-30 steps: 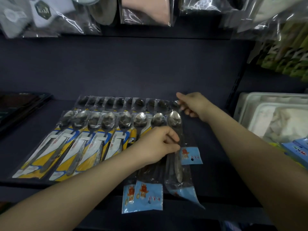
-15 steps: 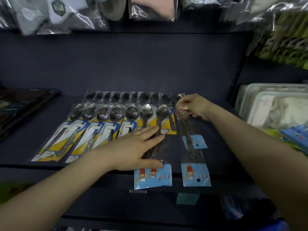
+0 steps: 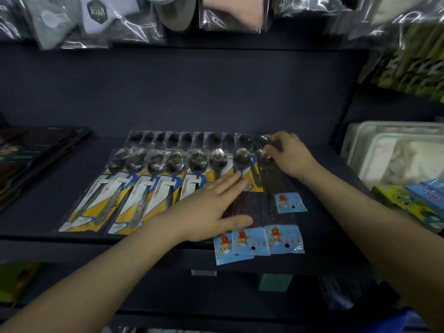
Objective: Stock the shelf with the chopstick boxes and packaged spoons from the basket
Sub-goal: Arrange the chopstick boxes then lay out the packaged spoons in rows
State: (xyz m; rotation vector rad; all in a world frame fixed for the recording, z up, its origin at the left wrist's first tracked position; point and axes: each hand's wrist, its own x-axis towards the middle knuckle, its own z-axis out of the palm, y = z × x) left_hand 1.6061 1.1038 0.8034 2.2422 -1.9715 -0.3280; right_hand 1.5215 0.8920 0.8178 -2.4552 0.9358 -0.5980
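packaged spoons [image 3: 153,188] lie in a fanned row on the dark shelf [image 3: 48,212], bowls toward the back wall, their yellow and blue cards toward the front edge. a second row of dark packets [image 3: 192,140] lies behind them, partly tucked under the bowls. at the right end of the row lie clear sleeves with light blue cartoon labels [image 3: 259,242]; three labels overhang the shelf's front edge and one more [image 3: 290,203] lies farther back.

left hand [image 3: 211,210] lies flat with straight, spread fingers, pressing on the clear sleeves and on the yellow card beside them, its thumb just above the blue labels. right hand [image 3: 288,155] has its fingers curled down, pinching the top end of the rightmost clear sleeve [image 3: 271,186] near the spoon bowl.

to the right, white trays [image 3: 384,150] and blue and green boxes [image 3: 413,200] sit in the next bay. bagged goods [image 3: 120,20] hang above.
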